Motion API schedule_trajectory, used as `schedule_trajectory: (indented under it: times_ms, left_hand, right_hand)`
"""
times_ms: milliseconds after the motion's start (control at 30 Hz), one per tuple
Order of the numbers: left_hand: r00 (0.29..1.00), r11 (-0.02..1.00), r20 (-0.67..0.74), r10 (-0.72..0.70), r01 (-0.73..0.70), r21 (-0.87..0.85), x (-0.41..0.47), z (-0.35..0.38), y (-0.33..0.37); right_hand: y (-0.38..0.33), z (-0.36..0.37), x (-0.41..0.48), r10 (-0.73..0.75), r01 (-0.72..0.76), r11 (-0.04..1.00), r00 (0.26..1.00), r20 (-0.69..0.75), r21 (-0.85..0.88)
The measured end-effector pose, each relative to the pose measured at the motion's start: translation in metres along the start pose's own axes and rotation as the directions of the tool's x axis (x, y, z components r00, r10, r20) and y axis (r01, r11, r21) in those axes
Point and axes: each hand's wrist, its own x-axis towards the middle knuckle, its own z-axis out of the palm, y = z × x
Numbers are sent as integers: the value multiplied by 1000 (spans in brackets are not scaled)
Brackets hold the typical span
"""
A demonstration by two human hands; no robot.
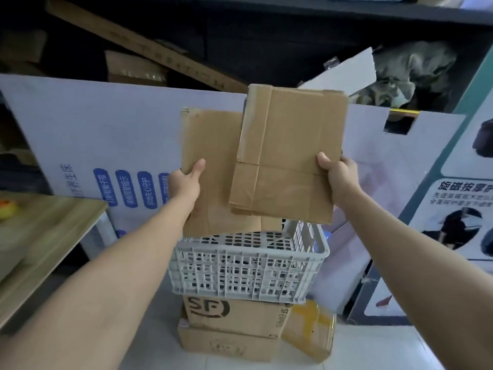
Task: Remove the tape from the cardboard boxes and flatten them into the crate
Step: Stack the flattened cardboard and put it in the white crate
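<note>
Wood-topped table (pixel 53 217) is seen at the far left. A flattened cardboard sheet (pixel 210 156) is gripped at its left edge by the left hand (pixel 186 180). Overlapping it, a flattened box (pixel 290 145) bearing tape strips is clasped at its right edge by the right hand (pixel 338 177). Both pieces are held upright over the grey crate (pixel 248 268), which is stacked on an SF-marked carton (pixel 234 316).

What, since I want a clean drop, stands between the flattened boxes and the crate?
Nothing visible does. The left hand holds the left flattened box and the right hand the right flattened box directly above the grey crate, whose top is uncovered.
</note>
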Motion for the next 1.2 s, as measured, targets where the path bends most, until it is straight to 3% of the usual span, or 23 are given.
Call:
schedule_trajectory:
  times_ms: [167,533,633,700,800,933,1100,1200]
  left_hand:
    - [994,994,38,-105,104,21,-9,19,-6]
    - [976,978,66,-206,207,-12,24,31,-25]
    - [944,964,223,-242,259,-52,34,30,-29]
    - [937,964,248,-245,262,-40,39,28,-32]
    - [944,956,216,-250,276,-101,52,25,-43]
    - [944,923,168,-285,318,-219,58,23,-56]
    - [926,831,19,-376,346,-435,52,29,-51]
    - [915,779,-30,-402,324,-536,47,38,-45]
  right_hand:
    - [28,16,15,98,-89,994,980,174,-62]
    - [75,81,63,331,-282,941,879,344,-186]
    - [87,99,71,333,-264,936,878,345,-231]
    - [96,110,72,299,-216,938,901,316,-270]
    - [107,121,75,272,-193,942,917,291,-273]
    - [113,124,81,335,-205,908,879,339,-365]
    - [124,121,83,369,-237,884,884,288,-404]
    - [123,125,80,441,-381,889,860,257,-253]
